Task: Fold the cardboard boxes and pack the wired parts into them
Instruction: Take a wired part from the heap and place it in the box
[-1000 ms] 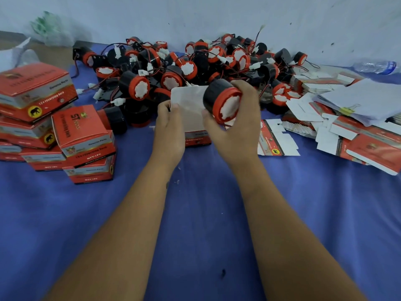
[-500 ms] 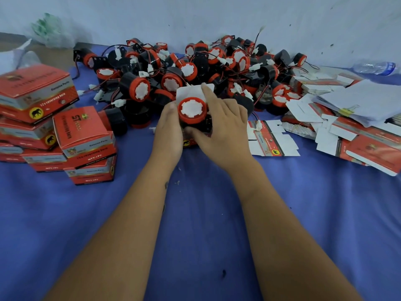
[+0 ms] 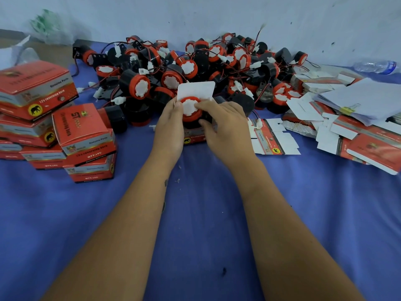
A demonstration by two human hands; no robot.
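Note:
A small red cardboard box [image 3: 193, 137] stands on the blue cloth at the centre, its white lid flap [image 3: 196, 89] raised. A red and black wired part [image 3: 190, 109] sits in its opening, white face towards me. My left hand [image 3: 169, 129] grips the box's left side, thumb at the part's rim. My right hand [image 3: 225, 127] holds the part, fingers over its face and thumb below. Behind lies a big pile of wired parts [image 3: 201, 66].
Several closed red boxes [image 3: 54, 124] are stacked at the left. Flat unfolded box blanks [image 3: 274, 137] and a heap of more blanks with clipped papers [image 3: 358, 118] lie at the right. A water bottle [image 3: 377, 66] lies by the wall.
My right hand brought the wired part down from above the box and turned it into the box's opening. My left hand kept its hold on the box.

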